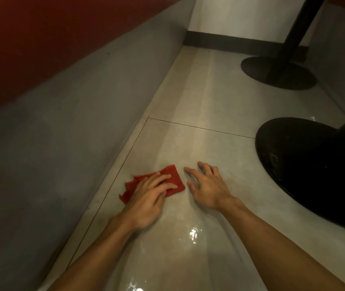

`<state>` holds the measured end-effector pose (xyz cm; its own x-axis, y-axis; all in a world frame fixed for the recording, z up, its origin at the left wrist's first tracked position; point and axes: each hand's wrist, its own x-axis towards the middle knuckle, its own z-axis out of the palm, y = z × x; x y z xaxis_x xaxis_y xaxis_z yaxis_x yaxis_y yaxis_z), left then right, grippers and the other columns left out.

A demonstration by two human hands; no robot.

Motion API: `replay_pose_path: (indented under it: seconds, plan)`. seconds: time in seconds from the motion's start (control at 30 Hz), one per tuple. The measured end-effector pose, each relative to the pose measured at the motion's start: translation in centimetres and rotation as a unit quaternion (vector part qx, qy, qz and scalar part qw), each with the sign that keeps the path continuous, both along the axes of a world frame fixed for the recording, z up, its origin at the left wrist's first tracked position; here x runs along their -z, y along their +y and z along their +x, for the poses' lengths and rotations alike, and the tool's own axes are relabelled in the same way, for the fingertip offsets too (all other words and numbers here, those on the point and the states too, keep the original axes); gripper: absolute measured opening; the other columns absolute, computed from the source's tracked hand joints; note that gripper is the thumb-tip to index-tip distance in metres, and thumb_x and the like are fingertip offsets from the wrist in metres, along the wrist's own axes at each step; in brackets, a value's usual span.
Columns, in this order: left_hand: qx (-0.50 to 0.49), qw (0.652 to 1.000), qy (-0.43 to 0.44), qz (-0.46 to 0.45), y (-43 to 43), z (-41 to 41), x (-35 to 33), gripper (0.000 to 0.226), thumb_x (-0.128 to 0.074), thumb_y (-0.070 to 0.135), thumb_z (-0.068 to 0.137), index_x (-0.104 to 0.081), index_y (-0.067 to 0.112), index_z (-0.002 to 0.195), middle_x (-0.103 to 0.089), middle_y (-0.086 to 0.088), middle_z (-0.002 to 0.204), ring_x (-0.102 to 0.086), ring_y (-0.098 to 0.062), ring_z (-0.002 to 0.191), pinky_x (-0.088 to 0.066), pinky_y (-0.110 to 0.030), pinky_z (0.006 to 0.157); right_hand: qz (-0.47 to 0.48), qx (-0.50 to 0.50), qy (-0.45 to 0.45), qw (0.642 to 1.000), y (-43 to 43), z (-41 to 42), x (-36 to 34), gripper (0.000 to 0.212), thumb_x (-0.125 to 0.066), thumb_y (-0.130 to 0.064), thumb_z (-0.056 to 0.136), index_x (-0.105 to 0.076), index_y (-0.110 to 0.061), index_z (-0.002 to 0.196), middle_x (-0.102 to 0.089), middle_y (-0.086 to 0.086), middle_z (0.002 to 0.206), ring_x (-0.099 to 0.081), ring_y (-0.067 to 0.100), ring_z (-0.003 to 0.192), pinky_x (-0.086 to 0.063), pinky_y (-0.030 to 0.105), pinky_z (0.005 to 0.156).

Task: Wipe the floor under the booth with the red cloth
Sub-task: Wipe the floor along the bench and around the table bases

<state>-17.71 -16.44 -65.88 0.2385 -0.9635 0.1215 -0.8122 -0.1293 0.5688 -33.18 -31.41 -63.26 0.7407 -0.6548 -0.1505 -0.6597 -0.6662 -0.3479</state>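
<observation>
The red cloth [173,177] lies flat on the glossy beige tiled floor [205,101], close to the grey base of the booth [66,127] on the left. My left hand [148,198] presses down on the cloth with straight fingers, covering its middle. My right hand [205,183] rests on the bare tile just right of the cloth, fingers spread, holding nothing. The floor near my forearms shines wet.
The red booth seat [41,34] overhangs at upper left. A black round table base [314,171] sits close on the right, a second one [278,72] farther back. A white wall with a dark skirting [230,42] closes the far end.
</observation>
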Motion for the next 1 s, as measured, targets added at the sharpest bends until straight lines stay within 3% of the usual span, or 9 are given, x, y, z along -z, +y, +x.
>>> replay_pose_path:
  seconds: [0.1,0.3,0.4,0.57,0.73,1.0]
  plan:
    - [-0.022,1.000,0.020,-0.007,2.3,1.4,0.2,0.034,-0.046,0.021,0.098,-0.057,0.042,0.122,-0.035,0.028,0.142,-0.018,0.004,0.138,-0.012,-0.028,0.114,-0.001,-0.004,0.006,1.000,-0.1,0.0,0.1,0.050,-0.039,-0.043,0.100,-0.029,-0.040,0.149,-0.018,0.004,0.159,-0.011,0.024,0.143,-0.018,0.037,0.117]
    - [-0.089,0.995,0.007,0.042,1.0,4.1,-0.1,0.041,-0.039,0.022,0.101,-0.044,0.045,0.134,-0.029,0.019,0.150,-0.017,-0.006,0.141,-0.009,-0.033,0.115,0.011,0.002,0.006,1.000,0.0,0.1,0.3,0.049,-0.039,-0.042,0.100,-0.029,-0.041,0.149,-0.016,0.003,0.160,-0.008,0.024,0.144,-0.016,0.037,0.119]
    - [-0.049,0.998,-0.020,0.042,0.2,3.4,-0.2,0.041,-0.041,0.019,0.100,-0.046,0.044,0.133,-0.029,0.017,0.150,-0.018,-0.012,0.142,-0.010,-0.031,0.115,0.013,0.003,0.003,1.000,0.0,0.1,0.3,0.049,-0.040,-0.041,0.100,-0.030,-0.041,0.148,-0.016,0.004,0.160,-0.008,0.024,0.144,-0.016,0.038,0.119]
    - [-0.016,0.999,-0.019,0.032,3.0,1.3,-0.1,0.043,-0.042,0.018,0.099,-0.047,0.047,0.131,-0.028,0.024,0.149,-0.015,-0.003,0.141,-0.009,-0.029,0.116,0.021,0.009,-0.002,1.000,0.2,0.3,0.0,0.048,-0.044,-0.036,0.099,-0.035,-0.038,0.146,-0.017,0.005,0.159,-0.007,0.025,0.144,-0.017,0.038,0.118]
    - [-0.135,0.988,-0.046,0.053,6.3,2.3,0.1,0.046,-0.027,0.034,0.095,-0.041,0.048,0.137,-0.027,0.019,0.152,-0.018,-0.010,0.142,-0.012,-0.033,0.115,0.025,-0.033,-0.036,0.998,1.5,1.2,-0.7,0.038,-0.048,-0.030,0.096,-0.054,-0.035,0.134,-0.032,0.002,0.151,-0.019,0.024,0.140,-0.024,0.034,0.114]
    - [-0.240,0.966,-0.035,0.088,8.7,0.3,0.3,0.050,-0.021,0.035,0.094,-0.033,0.046,0.141,-0.021,0.015,0.156,-0.011,-0.014,0.142,-0.011,-0.036,0.115,0.009,-0.065,-0.001,0.998,3.1,1.5,0.0,0.044,-0.045,-0.036,0.098,-0.043,-0.040,0.142,-0.024,0.006,0.157,-0.013,0.026,0.146,-0.014,0.040,0.120]
